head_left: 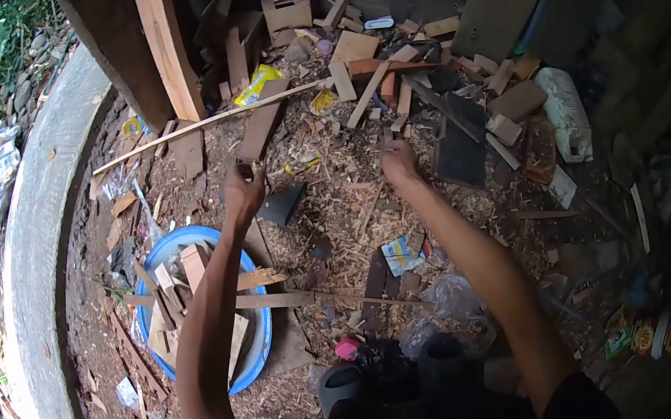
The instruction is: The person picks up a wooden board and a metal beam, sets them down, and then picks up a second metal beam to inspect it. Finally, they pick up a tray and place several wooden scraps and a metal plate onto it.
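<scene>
My left hand (242, 192) is closed, its curled fingers right at the lower end of a brown board (264, 122) that lies on the ground. Just to its right lies a dark flat scrap (282, 205). My right hand (399, 163) is also closed, over the wood shavings, with a small dark piece showing at its fingertips; I cannot tell what it is. Beyond both hands a long thin wooden strip (209, 121) lies across the litter. A blue basin (264, 328) full of wood offcuts stands under my left forearm.
Wood blocks (354, 46) and scraps are heaped at the back. A pale stuffed sack (565, 114) and a dark panel (460, 147) lie to the right. Upright planks (168, 48) stand at the back left, and a concrete curb (30, 255) runs along the left.
</scene>
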Available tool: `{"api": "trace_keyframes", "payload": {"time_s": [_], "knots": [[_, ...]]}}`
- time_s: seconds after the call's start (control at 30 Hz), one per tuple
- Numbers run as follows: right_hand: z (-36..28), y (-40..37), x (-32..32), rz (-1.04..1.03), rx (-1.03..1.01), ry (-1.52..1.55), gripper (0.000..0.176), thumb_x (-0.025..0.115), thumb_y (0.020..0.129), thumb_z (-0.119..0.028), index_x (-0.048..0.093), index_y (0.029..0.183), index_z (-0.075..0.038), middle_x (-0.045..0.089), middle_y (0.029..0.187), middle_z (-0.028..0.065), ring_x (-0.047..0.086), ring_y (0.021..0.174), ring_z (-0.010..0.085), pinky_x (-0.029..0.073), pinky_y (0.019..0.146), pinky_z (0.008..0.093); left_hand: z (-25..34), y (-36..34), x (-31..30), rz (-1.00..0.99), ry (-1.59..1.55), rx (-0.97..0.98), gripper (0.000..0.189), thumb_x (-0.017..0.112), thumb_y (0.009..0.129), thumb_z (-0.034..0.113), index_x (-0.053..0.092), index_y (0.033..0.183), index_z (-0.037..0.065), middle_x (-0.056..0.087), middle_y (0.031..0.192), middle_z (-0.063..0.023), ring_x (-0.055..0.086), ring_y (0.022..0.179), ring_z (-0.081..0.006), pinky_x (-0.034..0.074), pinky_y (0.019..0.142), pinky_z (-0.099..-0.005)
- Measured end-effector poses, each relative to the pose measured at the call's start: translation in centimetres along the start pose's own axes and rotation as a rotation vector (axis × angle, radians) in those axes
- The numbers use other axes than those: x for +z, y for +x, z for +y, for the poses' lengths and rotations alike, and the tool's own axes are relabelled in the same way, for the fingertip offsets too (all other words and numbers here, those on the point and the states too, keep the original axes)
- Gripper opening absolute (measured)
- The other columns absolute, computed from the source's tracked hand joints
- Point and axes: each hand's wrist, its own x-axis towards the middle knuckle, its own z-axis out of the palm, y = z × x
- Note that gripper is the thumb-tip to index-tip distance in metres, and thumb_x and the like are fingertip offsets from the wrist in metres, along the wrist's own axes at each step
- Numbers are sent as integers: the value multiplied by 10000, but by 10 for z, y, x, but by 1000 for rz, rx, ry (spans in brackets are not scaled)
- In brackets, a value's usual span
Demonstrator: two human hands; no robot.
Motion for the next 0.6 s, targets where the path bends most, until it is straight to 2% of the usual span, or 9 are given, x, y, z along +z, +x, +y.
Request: {"api": "trace_keyframes", "payload": {"time_s": [0.07, 0.13, 0.27, 0.33, 0.37, 0.4, 0.43, 0.57, 0.6], "knots": [[-1, 5, -28, -62, 79, 54, 228, 453, 799, -44, 525, 1015, -28, 522, 778, 80, 510, 605, 137, 422, 460, 293, 20, 10, 42, -60, 25, 85, 448, 601, 772, 315, 521, 1017, -52, 583, 965, -240, 563, 919, -347, 437, 800, -385], [-5, -5, -50, 165, 125, 85, 220, 438, 804, -47, 526, 1005, -31, 520, 790, 70, 517, 653, 140, 447, 495, 295, 46, 15, 78, -129, 3, 96, 448, 593, 779, 294, 508, 1024, -71, 572, 978, -257, 548, 945, -372, 430, 821, -399], [11, 21, -68, 138, 105, 173, 219, 457, 809, -71, 525, 1012, -29, 529, 797, 62, 518, 668, 139, 465, 538, 286, 87, 32, 138, -243, -101, 196, 375, 561, 796, 173, 447, 1052, -77, 540, 1006, -283, 531, 955, -398, 425, 831, -417], [15, 46, -66, 123, -40, 44, 239, 490, 827, -127, 515, 1041, -22, 566, 885, 91, 550, 773, 175, 476, 629, 309, 106, 46, 159, -277, -92, 246, 373, 550, 796, 155, 431, 1062, -78, 533, 1010, -289, 521, 963, -408, 422, 836, -417], [13, 60, -63, 124, -39, 44, 239, 490, 827, -127, 515, 1041, -22, 566, 885, 91, 550, 773, 175, 476, 629, 309, 109, 55, 168, -292, -76, 288, 372, 539, 796, 137, 415, 1072, -79, 525, 1013, -295, 510, 971, -418, 420, 842, -418], [10, 73, -58, 180, -155, 9, 285, 517, 816, -166, 514, 1051, -4, 575, 930, 133, 557, 842, 232, 458, 714, 336, 110, 62, 176, -266, -99, 409, 396, 529, 790, 112, 388, 1106, -81, 508, 1026, -301, 494, 969, -436, 410, 854, -419], [8, 86, -51, 233, -270, -25, 339, 543, 804, -205, 512, 1061, 15, 584, 975, 175, 563, 912, 289, 440, 800, 362, 109, 72, 187, -268, -92, 402, 396, 529, 790, 112, 388, 1106, -81, 508, 1026, -301, 494, 969, -436, 410, 854, -419], [-11, 122, -25, 270, -188, -211, 489, 557, 827, -245, 393, 1195, 33, 519, 1129, 184, 521, 1019, 274, 413, 855, 353, 105, 100, 214, -229, -36, 459, 468, 531, 770, 118, 350, 1149, -88, 506, 1009, -317, 488, 964, -443, 412, 839, -432], [-18, 124, -17, 335, -26, -328, 590, 572, 818, -270, 312, 1253, 33, 460, 1196, 200, 477, 1083, 281, 395, 885, 357, 104, 104, 219, -291, -45, 401, 485, 537, 765, 130, 345, 1154, -86, 515, 995, -316, 491, 966, -443, 415, 835, -433]]}}
